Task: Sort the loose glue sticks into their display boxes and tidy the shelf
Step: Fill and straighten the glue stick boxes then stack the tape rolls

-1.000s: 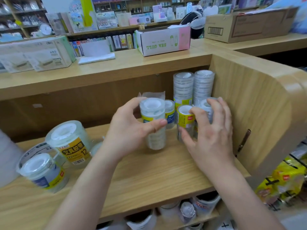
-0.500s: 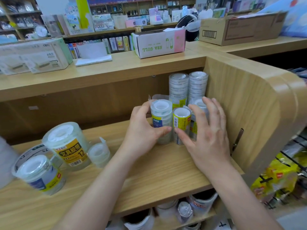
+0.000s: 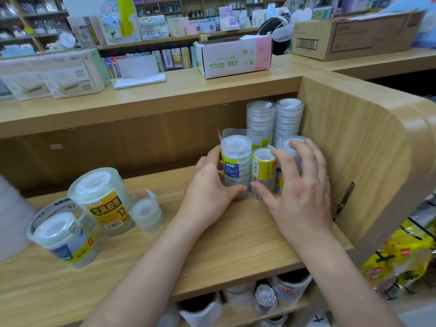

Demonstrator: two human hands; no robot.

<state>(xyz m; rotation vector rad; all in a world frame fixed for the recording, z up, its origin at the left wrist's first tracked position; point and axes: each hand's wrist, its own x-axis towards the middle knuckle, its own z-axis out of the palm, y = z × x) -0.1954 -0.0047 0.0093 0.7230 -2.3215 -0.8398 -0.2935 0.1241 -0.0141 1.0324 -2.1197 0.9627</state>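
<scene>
1. Head view, holdings: the left hand (image 3: 212, 188) wraps a blue-labelled shrink-wrapped stack of clear tape rolls (image 3: 236, 161). The right hand (image 3: 300, 187) is spread wide against a yellow-labelled clear tape stack (image 3: 263, 169), gripping nothing.
2. Location: both stacks stand upright at the right rear of the pale wooden shelf (image 3: 236, 237), just before two tall clear tape columns (image 3: 260, 121). No glue sticks are discernible.
3. Risk: a hard push likely topples the crowded columns.

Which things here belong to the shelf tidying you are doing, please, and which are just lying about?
In hand: blue-label tape pack, gripped by left hand; yellow-label tape pack, touched by right hand; tall tape stacks behind.
Lying about: SEA GULL box, cardboard carton, folded paper.
</scene>
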